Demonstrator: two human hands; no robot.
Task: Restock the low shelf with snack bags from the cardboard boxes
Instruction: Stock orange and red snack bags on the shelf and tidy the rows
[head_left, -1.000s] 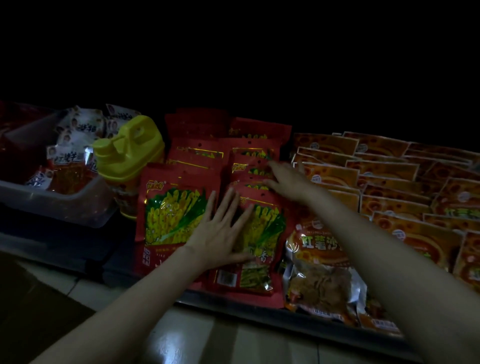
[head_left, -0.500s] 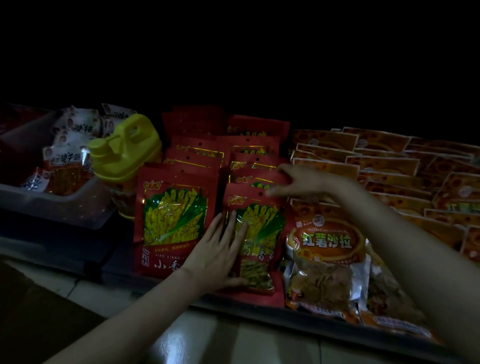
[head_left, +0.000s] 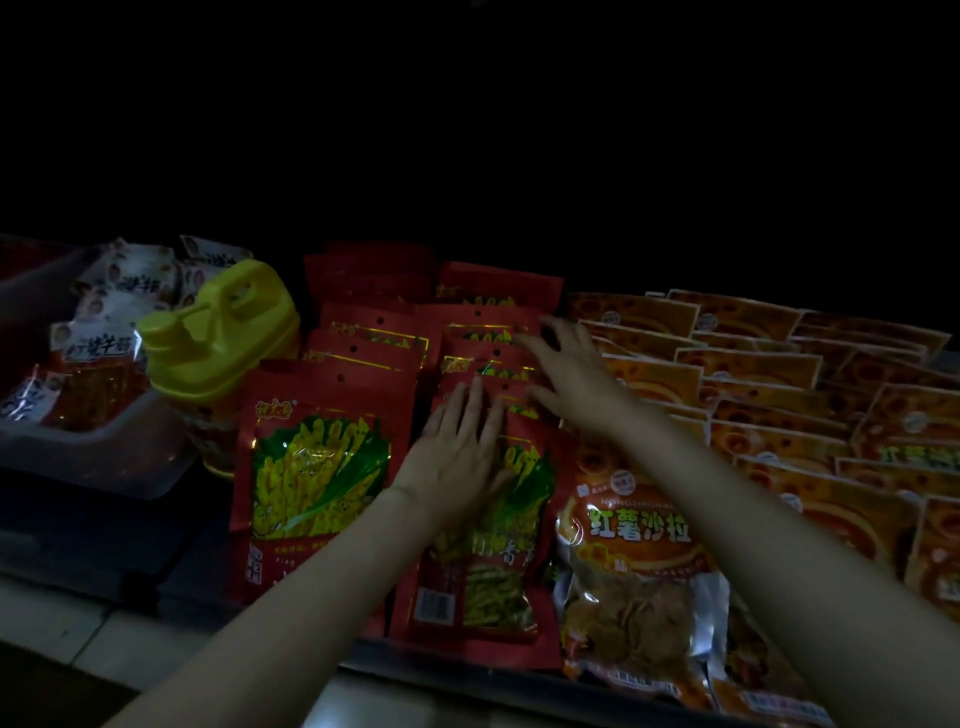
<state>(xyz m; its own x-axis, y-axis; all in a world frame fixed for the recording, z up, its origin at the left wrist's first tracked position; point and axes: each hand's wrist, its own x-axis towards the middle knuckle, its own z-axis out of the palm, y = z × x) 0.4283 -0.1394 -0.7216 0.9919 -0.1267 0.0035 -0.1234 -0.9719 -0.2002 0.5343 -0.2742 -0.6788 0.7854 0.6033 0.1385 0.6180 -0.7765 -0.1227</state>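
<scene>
2 bare forearms, left hand (head_left: 457, 457), right hand (head_left: 574, 371), seemingly no sleeves

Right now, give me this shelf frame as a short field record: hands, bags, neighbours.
left hand: left hand lies flat, fingers straight, on the front red snack bag with green and yellow print
right hand: right hand spread over the red bags stacked behind it, gripping nothing
second red column: matching front bag, untouched
right of red bags: orange bag showing chips through a clear window; rows of orange flat packets
left of red bags: yellow plastic jug-shaped container; clear plastic bin of white packets
</scene>
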